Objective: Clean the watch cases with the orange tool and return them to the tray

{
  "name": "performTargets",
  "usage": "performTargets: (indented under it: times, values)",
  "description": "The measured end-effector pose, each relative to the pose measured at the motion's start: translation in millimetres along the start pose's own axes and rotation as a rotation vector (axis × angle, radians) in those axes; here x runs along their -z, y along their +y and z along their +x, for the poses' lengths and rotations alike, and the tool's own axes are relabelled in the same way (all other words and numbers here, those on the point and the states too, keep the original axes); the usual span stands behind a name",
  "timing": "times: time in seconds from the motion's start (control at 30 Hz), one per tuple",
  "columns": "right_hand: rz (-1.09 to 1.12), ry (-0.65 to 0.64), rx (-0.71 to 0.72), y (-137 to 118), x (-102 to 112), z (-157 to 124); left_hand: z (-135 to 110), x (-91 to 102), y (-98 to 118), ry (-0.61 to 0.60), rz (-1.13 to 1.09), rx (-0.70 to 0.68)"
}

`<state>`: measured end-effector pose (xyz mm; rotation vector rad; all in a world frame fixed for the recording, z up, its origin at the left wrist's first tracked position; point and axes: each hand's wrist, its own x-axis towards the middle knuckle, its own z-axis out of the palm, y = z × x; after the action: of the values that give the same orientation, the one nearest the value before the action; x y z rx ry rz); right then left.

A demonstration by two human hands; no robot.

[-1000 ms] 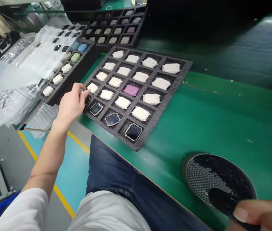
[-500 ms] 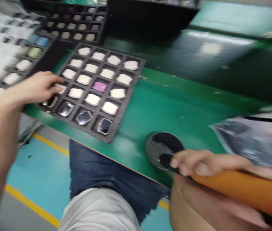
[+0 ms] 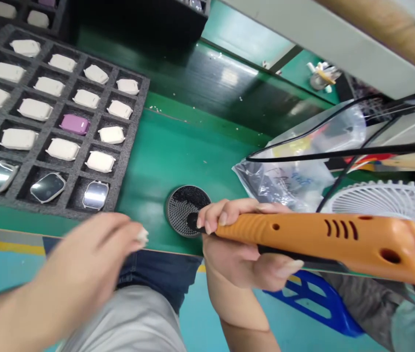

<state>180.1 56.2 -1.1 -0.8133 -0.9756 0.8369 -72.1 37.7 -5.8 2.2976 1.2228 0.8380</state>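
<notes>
My left hand (image 3: 86,269) is blurred, low in front of the foam tray (image 3: 134,142). A small white piece (image 3: 142,235) shows at its pinched fingertips, mostly hidden; it looks like one of the white watch-shaped cases (image 3: 63,148) in the tray. My right hand (image 3: 240,239) wraps round an orange handheld power tool (image 3: 313,239) with vent slots. The tool's black nose points left, over the edge of a round black dish with a mesh-like face (image 3: 181,215). A purple case (image 3: 74,124) and watches with dark glass (image 3: 48,187) sit in other compartments.
A clear plastic bag (image 3: 284,176) lies to the right on the green bench (image 3: 156,142), with black cables (image 3: 325,155) across it. Behind my right hand is a white fan guard (image 3: 387,200). A blue plastic seat (image 3: 313,303) stands below the bench edge.
My left hand has left the tray with a white piece, and its compartment now shows bare. The view has swung right; my right hand still holds the orange tool near the round dish.
</notes>
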Motion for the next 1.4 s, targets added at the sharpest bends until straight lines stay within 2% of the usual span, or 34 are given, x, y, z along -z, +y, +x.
performTargets:
  times: [0.03, 0.1, 0.17, 0.23, 0.3, 0.43, 0.77, 0.93, 1.0, 1.1, 1.27, 1.4]
  values:
    - [-0.008, -0.007, 0.0, 0.4, 0.0, -0.3, -1.0, -17.5, 9.6, -0.092, 0.033, -0.018]
    - [-0.021, -0.018, 0.002, 0.7, 0.7, -0.4, 0.7, -46.9, 21.1, -0.138, 0.113, -0.048]
    - [-0.029, -0.023, 0.002, 0.7, 1.7, -0.4, 4.0, -64.9, 23.8, -0.085, 0.19, -0.027]
    - [-0.03, -0.023, -0.003, 0.3, 2.3, -0.7, 5.3, -71.4, 21.5, -0.021, 0.219, 0.011]
    - [-0.028, -0.02, -0.01, -0.5, 2.7, -1.5, 3.7, -70.5, 17.9, -0.006, 0.185, 0.015]
    - [-0.027, -0.03, -0.024, -2.9, 4.8, -3.9, -1.5, -65.3, 13.2, -0.046, 0.105, -0.074]
    - [-0.033, -0.036, -0.035, -0.6, 5.5, -3.3, -2.7, -72.1, 9.2, 0.027, 0.038, -0.16]
    - [-0.044, 0.015, -0.095, -19.4, 1.6, -6.1, -3.9, -73.7, 6.2, 0.034, 0.048, -0.204]
    - [-0.104, 0.021, -0.138, -29.5, 0.3, -10.0, -4.3, -74.5, 5.2, 0.028, 0.043, -0.207]
    - [-0.163, 0.017, -0.111, -36.1, -4.6, -16.8, -5.4, -75.9, 4.3, 0.027, 0.036, -0.201]
    - [-0.167, -0.017, -0.146, -30.4, -17.0, -23.7, -7.3, -78.2, 3.1, 0.004, 0.019, -0.181]
    - [-0.161, -0.052, -0.165, -26.6, -18.2, -25.0, -8.2, -79.2, 2.2, -0.005, -0.013, -0.17]
